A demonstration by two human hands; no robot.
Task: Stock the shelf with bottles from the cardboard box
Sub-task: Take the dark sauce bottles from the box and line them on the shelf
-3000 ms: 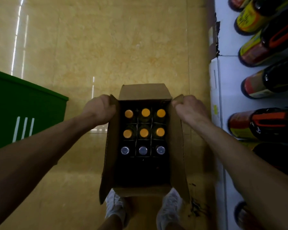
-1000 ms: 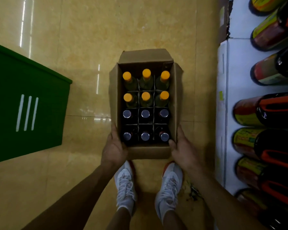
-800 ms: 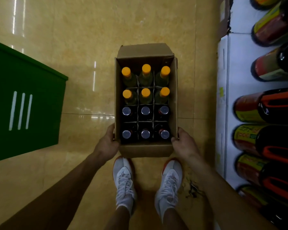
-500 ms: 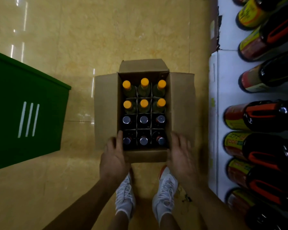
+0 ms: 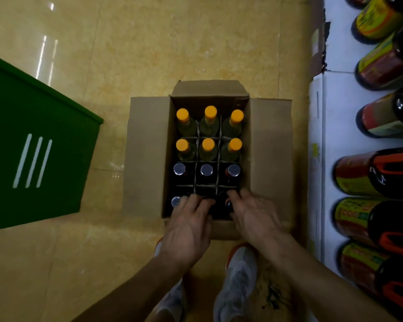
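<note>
Nearest: my shoes (image 5: 240,273), partly under my forearms.
My left hand (image 5: 186,226): fingers loosely extended over the near row's middle cell, hiding its contents.
My right hand (image 5: 256,217): fingers relaxed, tips touching the half-covered near-right bottle (image 5: 228,204).
Cardboard box (image 5: 147,159): on the floor, flaps spread.
Beyond my hands: three silver-capped bottles (image 5: 206,170), then six orange-capped bottles (image 5: 208,144).
Shelf (image 5: 335,108): to my right, stock cut off.

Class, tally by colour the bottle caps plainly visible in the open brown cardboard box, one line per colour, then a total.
Orange round bottle caps: 6
Silver round bottle caps: 4
Total: 10
The left hand and right hand largely cover the other two nearest compartments.
</note>
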